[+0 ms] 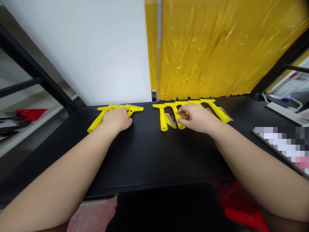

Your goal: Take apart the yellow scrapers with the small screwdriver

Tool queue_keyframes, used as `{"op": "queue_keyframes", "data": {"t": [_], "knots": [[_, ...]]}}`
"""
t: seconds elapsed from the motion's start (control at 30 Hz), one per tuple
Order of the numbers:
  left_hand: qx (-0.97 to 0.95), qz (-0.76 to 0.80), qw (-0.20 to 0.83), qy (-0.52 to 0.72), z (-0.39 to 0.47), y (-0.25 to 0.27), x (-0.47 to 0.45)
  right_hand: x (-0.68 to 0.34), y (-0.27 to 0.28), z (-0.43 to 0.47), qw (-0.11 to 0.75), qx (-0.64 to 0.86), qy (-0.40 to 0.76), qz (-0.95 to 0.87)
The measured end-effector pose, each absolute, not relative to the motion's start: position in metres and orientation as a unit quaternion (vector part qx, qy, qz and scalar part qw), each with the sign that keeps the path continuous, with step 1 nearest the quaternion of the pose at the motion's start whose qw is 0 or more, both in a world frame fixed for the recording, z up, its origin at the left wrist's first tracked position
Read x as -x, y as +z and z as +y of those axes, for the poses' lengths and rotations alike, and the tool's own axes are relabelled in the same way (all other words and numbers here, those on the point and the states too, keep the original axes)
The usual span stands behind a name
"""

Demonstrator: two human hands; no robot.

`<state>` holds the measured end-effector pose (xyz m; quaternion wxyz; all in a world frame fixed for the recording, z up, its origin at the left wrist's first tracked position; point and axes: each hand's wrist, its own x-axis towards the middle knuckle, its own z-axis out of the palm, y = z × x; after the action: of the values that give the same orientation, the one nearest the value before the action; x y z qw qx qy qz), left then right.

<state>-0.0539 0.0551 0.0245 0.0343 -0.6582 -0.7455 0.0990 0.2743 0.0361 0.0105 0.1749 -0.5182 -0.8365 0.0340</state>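
Yellow T-shaped squeegees lie in two groups on the black tabletop (145,151). My left hand (117,120) is closed around the handle of the right-hand squeegee (135,109) in the left group; its fingers are mostly hidden. Another squeegee (96,122) lies beside that hand, partly covered by it. My right hand (194,116) is over the right group, thumb and fingers curved and apart near a squeegee handle (181,126). To its left lies one squeegee (163,119), to its right another squeegee (218,111). Flat, shiny triangular pieces (171,120) show between the handles.
A white panel (108,51) and a yellow plastic-wrapped panel (205,48) stand behind the tabletop. Black frame bars (51,87) rise at the sides. A blurred-out flat item (285,145) lies at right. Red material (241,206) hangs below the front edge.
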Motion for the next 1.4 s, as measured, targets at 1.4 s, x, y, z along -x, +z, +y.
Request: {"op": "queue_keyframes", "data": {"t": [1.4], "knots": [[0.921, -0.324, -0.216, 0.021, -0.009, 0.035, 0.004, -0.266, 0.022, 0.016, 0.400, 0.263, 0.415, -0.773]]}}
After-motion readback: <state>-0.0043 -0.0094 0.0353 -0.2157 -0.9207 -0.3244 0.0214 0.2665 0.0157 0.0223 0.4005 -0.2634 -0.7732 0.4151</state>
